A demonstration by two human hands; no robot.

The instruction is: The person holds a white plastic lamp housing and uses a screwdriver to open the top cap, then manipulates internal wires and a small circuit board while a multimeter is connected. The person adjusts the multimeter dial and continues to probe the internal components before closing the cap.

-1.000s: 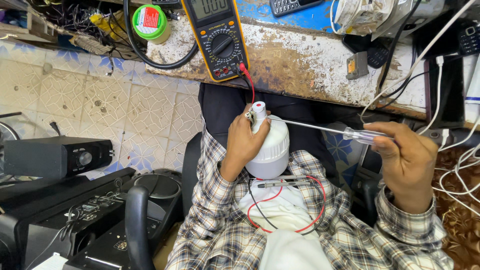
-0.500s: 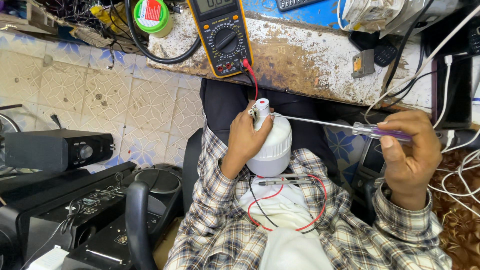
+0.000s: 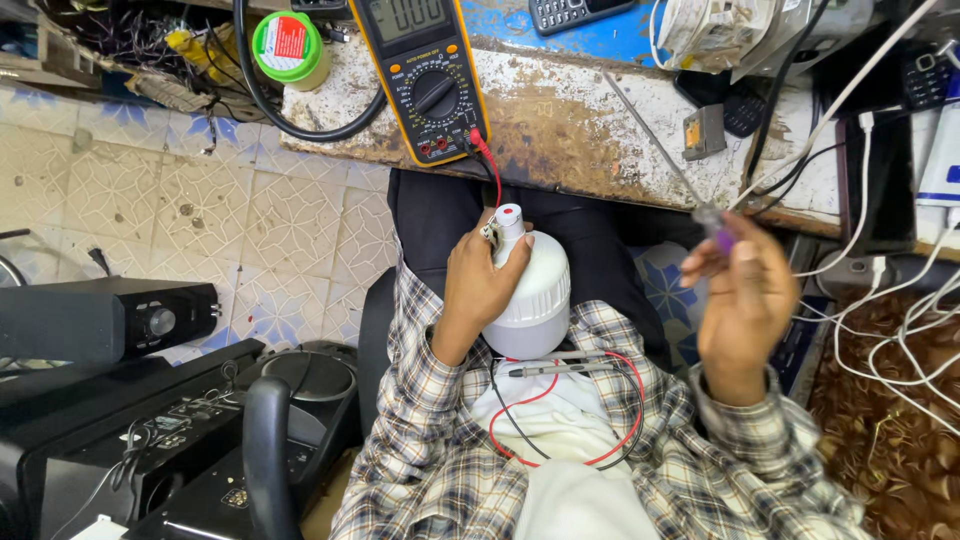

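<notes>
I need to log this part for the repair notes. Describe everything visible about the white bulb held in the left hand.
The white plastic dome-shaped bulb sits over the person's lap, its narrow neck pointing up toward the worn workbench edge. The body looks like matt plastic, with a ribbed band around its widest part. The neck ends in a small cap with a red dot and a metal contact at the side. The left hand wraps it from the left, fingers at the neck. Its lower end is near a thin probe and red and black wires.

White bulb (image 3: 530,295), yellow multimeter (image 3: 425,75), plaid sleeves (image 3: 420,440).
</notes>
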